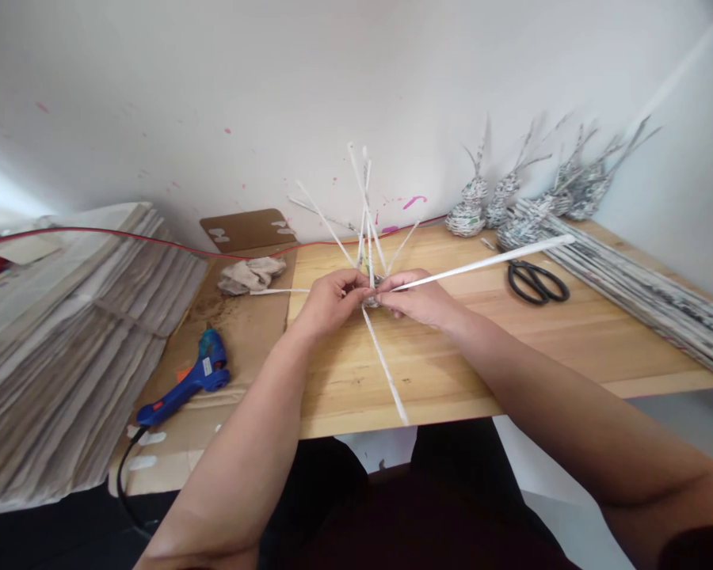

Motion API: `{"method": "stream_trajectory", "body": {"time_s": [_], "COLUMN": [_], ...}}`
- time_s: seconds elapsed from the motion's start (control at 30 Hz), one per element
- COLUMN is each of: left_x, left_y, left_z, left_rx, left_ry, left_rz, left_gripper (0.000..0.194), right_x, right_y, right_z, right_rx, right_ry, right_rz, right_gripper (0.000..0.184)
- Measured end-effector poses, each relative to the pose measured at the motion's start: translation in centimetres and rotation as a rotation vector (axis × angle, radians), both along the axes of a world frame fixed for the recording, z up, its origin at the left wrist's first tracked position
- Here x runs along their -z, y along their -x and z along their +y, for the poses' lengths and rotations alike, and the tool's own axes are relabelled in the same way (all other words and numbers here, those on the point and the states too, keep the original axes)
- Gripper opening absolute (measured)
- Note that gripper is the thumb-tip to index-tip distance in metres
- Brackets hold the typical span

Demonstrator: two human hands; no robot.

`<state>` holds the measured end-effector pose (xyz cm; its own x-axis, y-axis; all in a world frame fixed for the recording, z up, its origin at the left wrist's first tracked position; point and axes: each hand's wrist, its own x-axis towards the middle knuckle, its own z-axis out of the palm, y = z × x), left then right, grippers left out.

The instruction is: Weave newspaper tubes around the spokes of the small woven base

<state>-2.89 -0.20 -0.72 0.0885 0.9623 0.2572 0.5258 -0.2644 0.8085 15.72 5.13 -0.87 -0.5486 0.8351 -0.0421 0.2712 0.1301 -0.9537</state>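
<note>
Over the middle of the wooden table, my left hand point(337, 299) and my right hand point(414, 298) meet at a small woven paper piece point(371, 302), mostly hidden by my fingers. White rolled paper strips point(365, 202) fan up and outward from it, and one strip point(385, 366) hangs toward the table's front edge. My left thumb and fingers pinch the piece at the base of an upright strip. Between my right fingertips runs a long paper strip point(487, 262), which sticks out to the right.
Several woven paper figures point(467, 210) stand at the back right, near black scissors point(536, 283) and a bundle of rolled paper tubes point(647, 297). To the left lie a blue glue gun point(190, 380), a crumpled cloth point(250, 275), a cardboard piece point(248, 229) and stacked newspapers point(95, 340).
</note>
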Motion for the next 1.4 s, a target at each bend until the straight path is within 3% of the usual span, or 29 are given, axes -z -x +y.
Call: {"method": "stream_trajectory", "body": {"time_s": [0.13, 0.27, 0.4, 0.57, 0.83, 1.13, 1.4], "left_x": [-0.5, -0.8, -0.6, -0.7, -0.9, -0.9, -1.0], "left_y": [0.6, 0.6, 0.5, 0.5, 0.2, 0.1, -0.1], "left_z": [-0.3, -0.6, -0.3, -0.1, -0.4, -0.2, -0.5], "left_rx": [0.011, 0.065, 0.006, -0.072, -0.074, -0.103, -0.076], "left_ry": [0.029, -0.027, -0.083, -0.005, 0.109, 0.088, 0.192], "left_rz": [-0.066, -0.004, 0.004, -0.122, -0.251, -0.223, -0.205], "left_gripper": [0.016, 0.017, 0.011, 0.018, 0.030, 0.023, 0.030], "right_x": [-0.1, -0.5, -0.8, -0.8, -0.9, -0.9, 0.0], "right_y": [0.0, 0.0, 0.0, 0.0, -0.1, -0.1, -0.2], "right_z": [0.1, 0.3, 0.3, 0.2, 0.2, 0.1, 0.3], "right_rx": [0.059, 0.111, 0.111, 0.069, 0.043, 0.012, -0.044], "right_ry": [0.037, 0.113, 0.126, 0.119, 0.136, 0.128, 0.068], "right_rz": [0.021, 0.115, 0.129, 0.138, 0.158, 0.147, 0.126], "right_gripper": [0.007, 0.007, 0.008, 0.012, 0.013, 0.014, 0.013]}}
